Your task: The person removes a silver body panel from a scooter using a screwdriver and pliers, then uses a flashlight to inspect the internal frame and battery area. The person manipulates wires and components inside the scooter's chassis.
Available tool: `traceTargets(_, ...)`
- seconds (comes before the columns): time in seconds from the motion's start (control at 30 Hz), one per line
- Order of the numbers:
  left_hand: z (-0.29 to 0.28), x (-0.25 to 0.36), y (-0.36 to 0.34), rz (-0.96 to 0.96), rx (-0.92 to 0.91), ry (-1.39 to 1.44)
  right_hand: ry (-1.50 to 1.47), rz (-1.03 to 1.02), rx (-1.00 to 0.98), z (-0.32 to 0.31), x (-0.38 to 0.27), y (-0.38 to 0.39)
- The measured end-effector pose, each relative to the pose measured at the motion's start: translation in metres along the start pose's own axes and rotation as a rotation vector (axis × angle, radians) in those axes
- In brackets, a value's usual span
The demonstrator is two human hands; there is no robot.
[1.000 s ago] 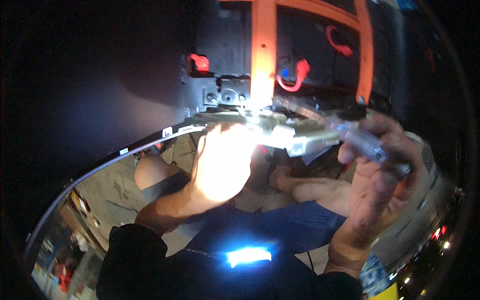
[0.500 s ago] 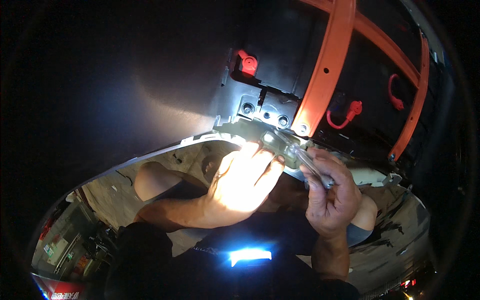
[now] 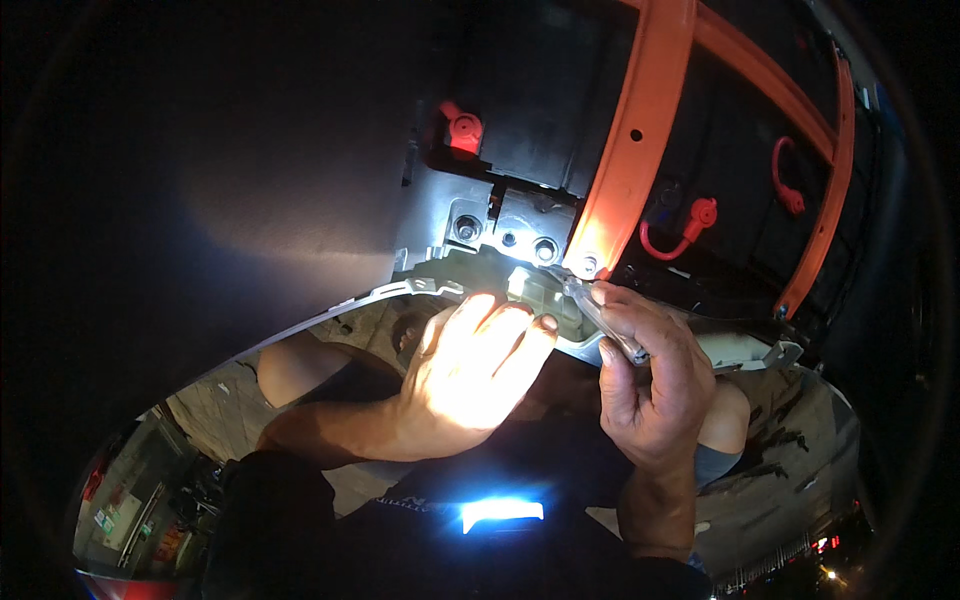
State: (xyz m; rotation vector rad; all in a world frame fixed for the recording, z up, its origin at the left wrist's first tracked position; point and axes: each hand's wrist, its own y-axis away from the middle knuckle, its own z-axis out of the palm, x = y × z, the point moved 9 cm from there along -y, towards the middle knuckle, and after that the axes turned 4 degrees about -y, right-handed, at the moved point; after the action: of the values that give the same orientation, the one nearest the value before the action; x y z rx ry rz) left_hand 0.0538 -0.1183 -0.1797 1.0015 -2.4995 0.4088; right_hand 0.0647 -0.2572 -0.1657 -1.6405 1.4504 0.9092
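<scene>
My right hand (image 3: 655, 375) is closed round a clear-handled screwdriver (image 3: 605, 318), its thin shaft pointing up and left toward bolts at the foot of an orange metal bar. Brightly lit, my left hand (image 3: 468, 365) has its fingers bent against the lower edge of a greenish, glossy plastic part (image 3: 540, 292); its thumb is not plain to see. This part sits under a metal bracket (image 3: 522, 222) with several bolts. Where the screwdriver's tip touches is too small to tell.
Orange bars (image 3: 635, 130) cross dark panels above. A red cap (image 3: 463, 132) and a red looped cable (image 3: 690, 232) are fixed there. A pale curved rim (image 3: 375, 293) runs before a large dark panel (image 3: 250, 190). Below are my knees and a worn floor (image 3: 215, 405).
The view has shifted, so the bars and bracket sit slightly further left. My right hand and the screwdriver have moved a little up and left. My left hand keeps its place on the plastic part.
</scene>
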Motion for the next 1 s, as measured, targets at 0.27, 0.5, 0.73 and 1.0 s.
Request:
traceTargets(0.27, -0.002, -0.001, -0.002, 0.02, -0.05, 0.03, -0.024, 0.012, 0.002, 0.002, 0.004, 0.0)
traceTargets(0.5, 0.001, -0.002, 0.0, 0.012, -0.019, 0.058, 0.02, -0.035, 0.002, 0.004, 0.0, 0.002)
traceTargets(0.73, -0.003, -0.002, -0.004, -0.003, 0.018, 0.041, 0.074, 0.032, -0.076, 0.007, 0.0, -0.002)
traceTargets(1.0, 0.005, -0.007, -0.002, -0.09, -0.107, 0.066, 0.279, 0.194, -0.053, 0.006, 0.006, -0.013)
